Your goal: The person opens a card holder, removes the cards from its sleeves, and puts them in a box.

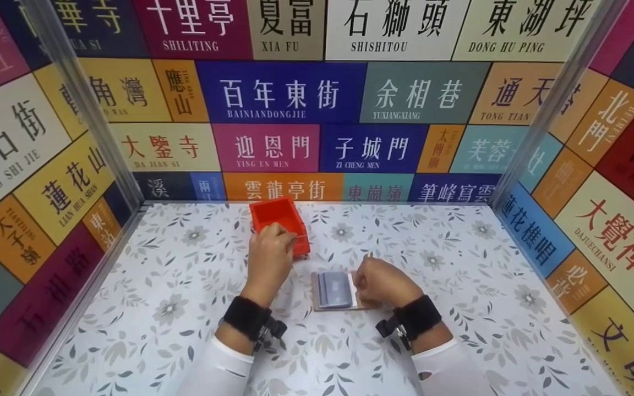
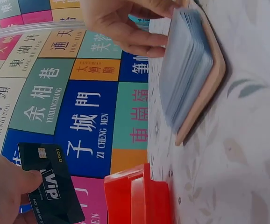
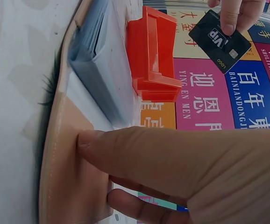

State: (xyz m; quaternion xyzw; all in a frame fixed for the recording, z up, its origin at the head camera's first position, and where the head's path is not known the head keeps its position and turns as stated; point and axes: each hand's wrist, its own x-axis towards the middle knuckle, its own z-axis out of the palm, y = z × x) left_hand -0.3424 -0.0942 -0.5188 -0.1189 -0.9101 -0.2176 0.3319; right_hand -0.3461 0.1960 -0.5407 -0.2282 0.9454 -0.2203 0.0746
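Over the near side of a red plastic bin [image 1: 301, 245], my left hand [image 1: 268, 261] pinches a black VIP card [image 2: 62, 196] between thumb and fingers. The card carries a gold chip and white lettering; from the head it is mostly hidden by the hand. On the table lies an open card holder [image 1: 334, 290] with a tan cover [image 3: 67, 177] and a stack of clear plastic sleeves [image 2: 184, 70]. My right hand [image 1: 386, 281] grips the cover's right side, its thumb [image 3: 95, 140] pressed on the inner face, beside the sleeves.
The bin stands behind and left of the card holder, near the back wall. A white tabletop [image 1: 168, 311] with a leaf and flower print lies under everything. Colourful sign-covered panels [image 1: 289, 93] enclose the back and both sides.
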